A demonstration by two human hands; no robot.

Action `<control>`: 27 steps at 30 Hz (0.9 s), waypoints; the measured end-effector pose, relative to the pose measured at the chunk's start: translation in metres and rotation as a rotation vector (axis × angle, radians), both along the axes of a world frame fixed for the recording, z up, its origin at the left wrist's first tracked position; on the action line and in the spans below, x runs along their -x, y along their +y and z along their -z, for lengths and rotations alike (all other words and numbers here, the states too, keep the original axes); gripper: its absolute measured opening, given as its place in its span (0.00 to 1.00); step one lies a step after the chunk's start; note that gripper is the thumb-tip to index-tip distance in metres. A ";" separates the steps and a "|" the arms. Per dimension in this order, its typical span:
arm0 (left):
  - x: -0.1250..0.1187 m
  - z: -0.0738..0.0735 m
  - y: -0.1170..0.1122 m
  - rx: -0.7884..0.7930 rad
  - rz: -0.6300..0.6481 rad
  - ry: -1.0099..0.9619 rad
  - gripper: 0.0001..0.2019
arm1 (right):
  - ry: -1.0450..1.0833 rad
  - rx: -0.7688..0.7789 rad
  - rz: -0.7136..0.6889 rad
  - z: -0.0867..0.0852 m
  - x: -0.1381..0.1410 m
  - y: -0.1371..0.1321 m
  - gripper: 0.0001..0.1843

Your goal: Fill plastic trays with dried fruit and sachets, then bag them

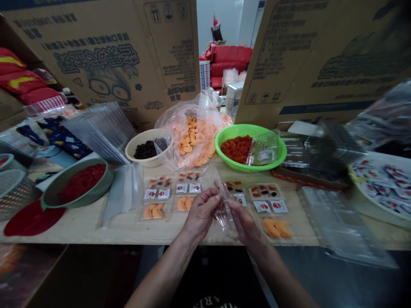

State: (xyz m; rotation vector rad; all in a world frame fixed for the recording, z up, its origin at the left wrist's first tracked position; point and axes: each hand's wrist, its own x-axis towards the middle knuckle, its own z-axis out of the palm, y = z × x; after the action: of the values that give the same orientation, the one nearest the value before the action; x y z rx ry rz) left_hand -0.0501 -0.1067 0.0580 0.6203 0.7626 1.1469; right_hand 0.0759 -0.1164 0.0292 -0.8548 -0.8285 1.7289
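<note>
Clear as film, a transparent moulded plastic tray (226, 209) stands on edge between two hands over the near edge of a pale wooden table (96, 229). It looks light, springy and slick, and easily creased; its stiffer rim seems the best place to pinch. Left hand (201, 212) and right hand (246, 223), forearms angled in from the near side, are close together, with fingertips clamped on its opposite sides. Filled snack trays (156, 199) lie just beyond, and a green plastic bowl (248, 167) of red dried fruit sits farther right.

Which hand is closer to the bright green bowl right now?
Right. The right hand sits almost straight in front of the bright green bowl; the left hand is further left. Both hold a clear tray.
</note>
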 end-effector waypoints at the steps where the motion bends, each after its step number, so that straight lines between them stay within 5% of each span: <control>1: -0.001 0.000 -0.001 0.002 -0.002 -0.019 0.15 | 0.011 0.019 0.014 -0.001 0.001 0.001 0.21; 4: -0.004 0.001 -0.003 -0.003 -0.035 -0.082 0.14 | 0.024 0.000 0.045 -0.003 0.004 0.006 0.24; 8: -0.005 0.001 -0.007 0.028 -0.124 -0.090 0.15 | -0.153 -0.234 0.096 0.006 0.006 0.016 0.32; 14: 0.007 0.004 -0.009 -0.050 -0.137 0.156 0.19 | -1.005 -0.464 0.101 0.003 -0.004 0.015 0.38; 17: 0.035 0.013 0.000 -0.132 -0.254 0.434 0.18 | -1.491 -0.383 0.149 -0.001 -0.012 0.002 0.39; 20: 0.070 0.016 0.012 -0.222 -0.500 0.584 0.17 | -1.839 -0.249 0.203 0.015 -0.013 -0.007 0.42; 24: 0.094 0.006 0.016 -0.209 -0.562 0.501 0.18 | -1.966 -0.226 0.091 0.043 0.002 -0.002 0.44; 27: 0.089 -0.001 0.010 -0.204 -0.573 0.423 0.16 | -1.948 -0.245 0.115 0.032 0.012 0.006 0.43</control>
State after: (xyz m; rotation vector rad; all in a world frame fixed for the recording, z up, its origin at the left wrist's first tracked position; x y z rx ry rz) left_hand -0.1389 -0.0965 0.0594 0.8608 1.2453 1.6580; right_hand 0.0639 -0.1100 -0.0030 -2.2620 -1.9830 0.1364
